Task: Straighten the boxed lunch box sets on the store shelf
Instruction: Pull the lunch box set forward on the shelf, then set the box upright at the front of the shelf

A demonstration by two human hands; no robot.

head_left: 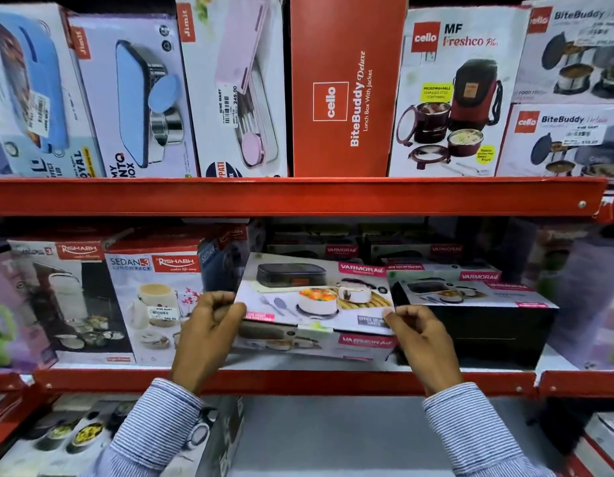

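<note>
A flat Varmora lunch box set (pixel 315 294) lies on the middle red shelf (pixel 284 380), its printed top tilted up towards me, resting on another Varmora box (pixel 309 344). My left hand (pixel 209 335) grips its near left corner and my right hand (pixel 419 335) grips its near right corner. Beside it on the right stands a stack of Varmora boxes with a black side (pixel 477 315). On the left stand a Rishabh Sedan-3 box (pixel 154 304) and a second Rishabh box (pixel 61 297).
The upper shelf (pixel 291 196) carries upright boxes: a red Cello BiteBuddy box (pixel 343 91), a Cello MF Freshco box (pixel 457 94), Jimit boxes (pixel 133 98). More Varmora boxes (pixel 333 251) sit deeper on the middle shelf. Boxes also lie on the bottom shelf (pixel 74 438).
</note>
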